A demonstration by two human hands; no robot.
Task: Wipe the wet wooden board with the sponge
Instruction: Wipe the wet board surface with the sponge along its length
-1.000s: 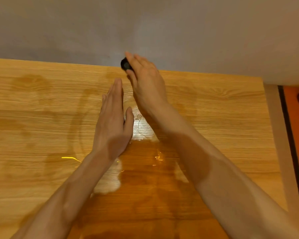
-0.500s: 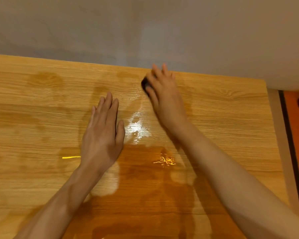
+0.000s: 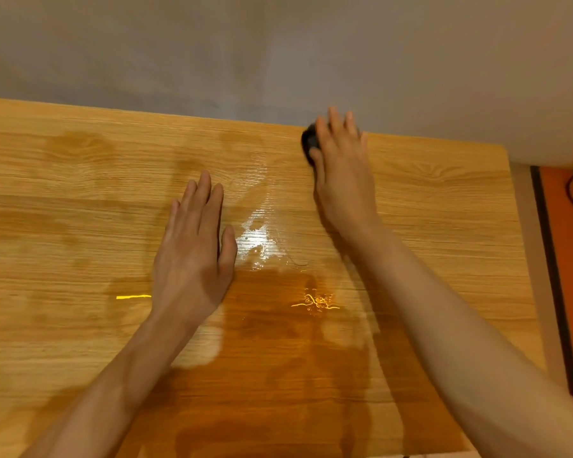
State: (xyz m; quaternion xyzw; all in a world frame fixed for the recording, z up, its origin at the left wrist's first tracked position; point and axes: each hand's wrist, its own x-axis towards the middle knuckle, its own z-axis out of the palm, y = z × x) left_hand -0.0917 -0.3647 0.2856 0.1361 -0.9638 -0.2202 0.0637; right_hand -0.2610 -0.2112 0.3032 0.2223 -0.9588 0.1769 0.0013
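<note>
Head view: right hand [image 3: 341, 166] at the far edge of the wooden board [image 3: 80, 200], by the wall [image 3: 278, 47], fingers curled over a dark sponge [image 3: 309, 142], pressing it down. Left hand [image 3: 192, 256] flat on the board, fingers extended, gripping nothing. Glossy water film [image 3: 262, 239] lies between the hands

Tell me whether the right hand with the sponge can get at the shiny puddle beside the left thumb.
Probably yes. The right hand presses the sponge at the board's far edge, and bare wood lies between it and the puddle; the left hand rests just beside it.
</note>
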